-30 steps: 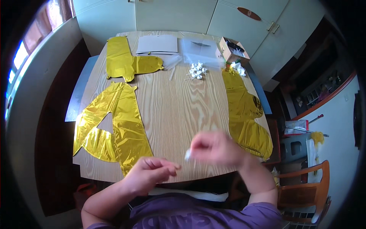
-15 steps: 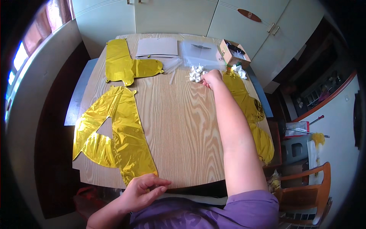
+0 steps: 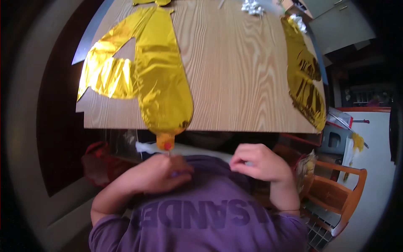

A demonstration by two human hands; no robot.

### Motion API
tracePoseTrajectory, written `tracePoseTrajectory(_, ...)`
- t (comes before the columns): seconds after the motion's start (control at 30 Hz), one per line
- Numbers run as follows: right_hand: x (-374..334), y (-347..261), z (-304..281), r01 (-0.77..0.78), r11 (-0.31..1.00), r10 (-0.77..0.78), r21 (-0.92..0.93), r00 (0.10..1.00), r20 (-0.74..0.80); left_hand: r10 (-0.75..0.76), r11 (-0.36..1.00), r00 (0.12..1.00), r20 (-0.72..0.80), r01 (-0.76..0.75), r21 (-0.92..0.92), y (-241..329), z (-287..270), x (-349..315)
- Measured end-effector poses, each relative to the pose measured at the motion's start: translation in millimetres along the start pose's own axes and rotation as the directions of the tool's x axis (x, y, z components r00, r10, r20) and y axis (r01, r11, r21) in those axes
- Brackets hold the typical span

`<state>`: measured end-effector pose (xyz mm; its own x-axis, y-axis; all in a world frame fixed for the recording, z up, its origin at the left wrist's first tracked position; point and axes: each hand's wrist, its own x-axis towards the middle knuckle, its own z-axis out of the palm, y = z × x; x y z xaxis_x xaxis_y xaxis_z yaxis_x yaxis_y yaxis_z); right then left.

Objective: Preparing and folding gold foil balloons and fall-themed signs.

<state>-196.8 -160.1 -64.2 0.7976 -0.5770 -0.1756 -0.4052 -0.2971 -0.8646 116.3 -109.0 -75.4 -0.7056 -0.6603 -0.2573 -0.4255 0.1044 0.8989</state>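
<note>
Head view: two bare hands work low in the frame, in front of a purple shirt [image 3: 197, 235], at the near edge of a single wood-grained bench [image 3: 226, 75]. Three flat gold foil pieces lie on it. The largest in view, a gold foil balloon with an opening through its middle [image 3: 161, 84], fills the left side, its one orange tab [image 3: 165, 139] with a red spot hanging past the edge at lower centre. The left hand [image 3: 166, 172] curls just below that tab; from where I stand, I cannot tell whether the fingers grip it. The right hand [image 3: 259, 163], lower right of centre, is drawn narrow, thumb close to forefinger, with a pale bit between them too small to identify. A second foil piece [image 3: 304, 75] runs down the right side; a third [image 3: 152, 2] is cut off at the upper left. One cluster of small white items [image 3: 252, 7], too bunched to count, sits at the upper right, near one crumpled white piece [image 3: 299, 23]. One wooden chair [image 3: 356, 201] stands at lower right.
</note>
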Motion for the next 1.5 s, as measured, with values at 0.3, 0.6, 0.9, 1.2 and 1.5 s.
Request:
tracePoseTrajectory(0.3, 51.1, 127.8, 106.4, -0.457, 0.850, 0.461, 0.263, 0.886, 0.050, -0.266, 0.951, 0.949, -0.169, 0.287, 0.115, -118.6, 40.7, 53.8)
tracePoseTrajectory(0.6, 61.8, 138.7, 116.9, -0.413, 0.851, 0.377, 0.323, 0.910, 0.171, -0.306, 0.947, 0.940, -0.149, 0.317, 0.052, -136.9, 42.5, 57.4)
tracePoseTrajectory(0.9, 63.0, 130.5, 110.1, -0.393, 0.842, 0.392, 0.370, 0.916, 0.080, -0.406, 0.914, 0.892, -0.200, 0.397, -0.087, -111.6, 40.0, 56.0)
tracePoseTrajectory(1.2, 72.0, 130.0, 110.9, -0.351, 0.893, 0.361, 0.281, 0.932, 0.016, -0.301, 0.953, 0.916, -0.265, 0.296, -0.059, -119.2, 43.5, 52.3)
tracePoseTrajectory(1.5, 80.4, 116.1, 108.3, -0.339, 0.899, 0.351, 0.278, 0.936, 0.008, -0.250, 0.968, 0.889, -0.383, 0.231, -0.096, -124.4, 48.2, 51.8)
